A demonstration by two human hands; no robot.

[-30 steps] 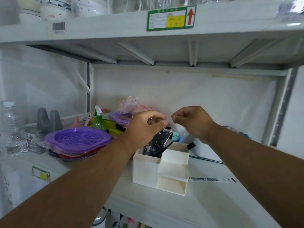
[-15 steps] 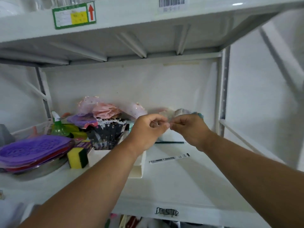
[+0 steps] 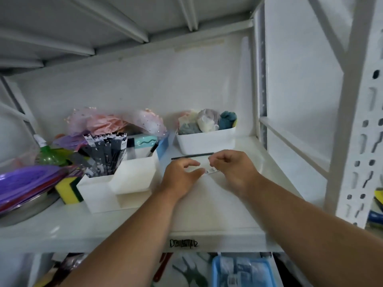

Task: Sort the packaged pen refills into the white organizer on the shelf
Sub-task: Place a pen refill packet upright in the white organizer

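Observation:
The white organizer (image 3: 99, 193) stands on the shelf left of centre. Its rear left compartment holds several black packaged pen refills (image 3: 105, 150). One clear packaged pen refill (image 3: 211, 171) lies flat on the shelf to the organizer's right, mostly hidden by my hands. My right hand (image 3: 232, 170) pinches its right end with curled fingers. Over the packet's left part hovers my left hand (image 3: 180, 175), fingers bent and spread, thumb tip at the packet; whether it grips is unclear.
A thin black pen (image 3: 192, 157) lies just behind my hands, in front of a white bin of cloths (image 3: 205, 141). Left of the organizer are a yellow-green sponge (image 3: 67, 189), purple plates (image 3: 24, 181) and a green spray bottle (image 3: 47, 154). A perforated shelf post (image 3: 352, 121) rises at right.
Both hands dropped from chest height down onto the shelf, to the refill packet lying right of the organizer. The view swung right and down.

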